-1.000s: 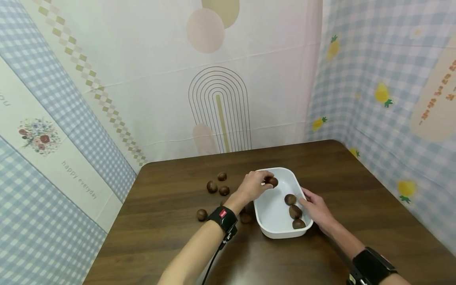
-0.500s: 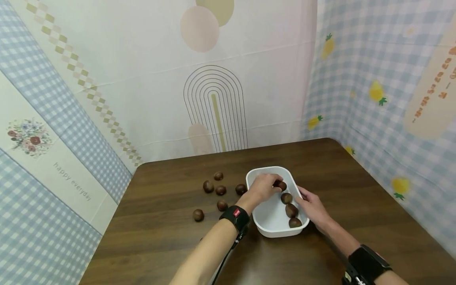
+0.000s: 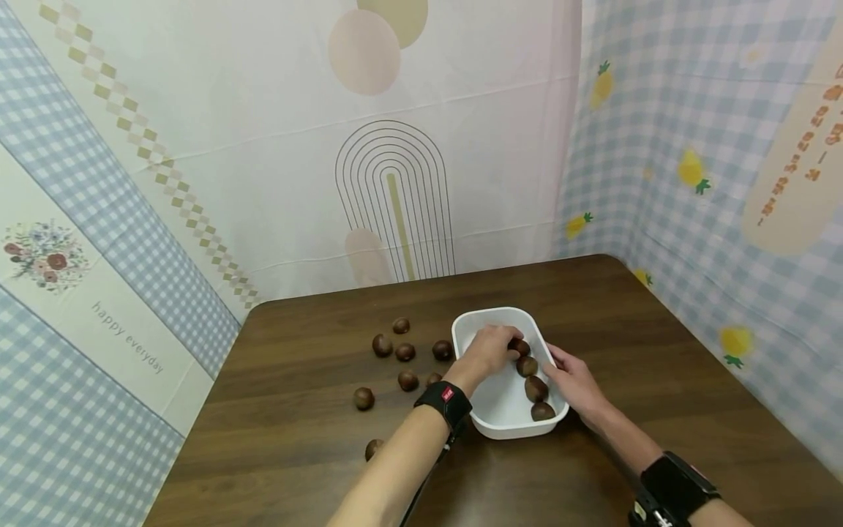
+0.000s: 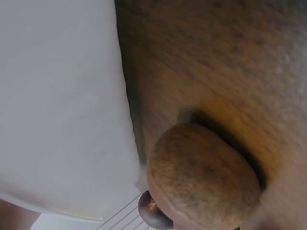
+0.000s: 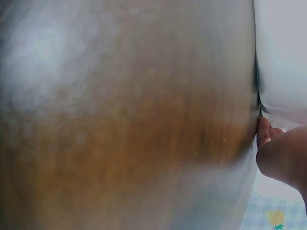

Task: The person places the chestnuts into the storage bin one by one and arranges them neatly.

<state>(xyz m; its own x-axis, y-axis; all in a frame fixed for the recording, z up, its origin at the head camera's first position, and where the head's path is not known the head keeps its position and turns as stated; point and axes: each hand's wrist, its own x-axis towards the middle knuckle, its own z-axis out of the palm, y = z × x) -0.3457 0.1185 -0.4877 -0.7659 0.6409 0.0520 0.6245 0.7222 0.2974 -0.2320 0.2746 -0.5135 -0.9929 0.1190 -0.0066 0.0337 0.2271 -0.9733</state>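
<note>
Inside a white rectangular container [image 3: 497, 404], my left hand [image 3: 489, 350] pinches a brown chestnut [image 3: 520, 346] near the far right wall. That chestnut sits at the far end of a line with a second chestnut [image 3: 527, 366], a larger one [image 3: 536, 389] and one in the near corner [image 3: 543, 411]. My right hand [image 3: 578, 380] grips the container's right side, thumb at the rim. In the right wrist view, fingers [image 5: 263, 132] show against the container's outer wall. The left wrist view shows a table chestnut [image 4: 204, 177] beside the container wall [image 4: 57, 96]; the left fingertips are out of that view.
Several loose chestnuts lie on the dark wooden table [image 3: 296, 410] left of the container, including one [image 3: 442, 350] close to its wall and one [image 3: 373, 449] partly behind my left forearm. Printed cloth [image 3: 290, 146] hangs behind the table and along both sides.
My left hand has carried the chestnut from the container's far left part rightward to the end of the line. My right hand keeps its hold. The head view has shifted slightly.
</note>
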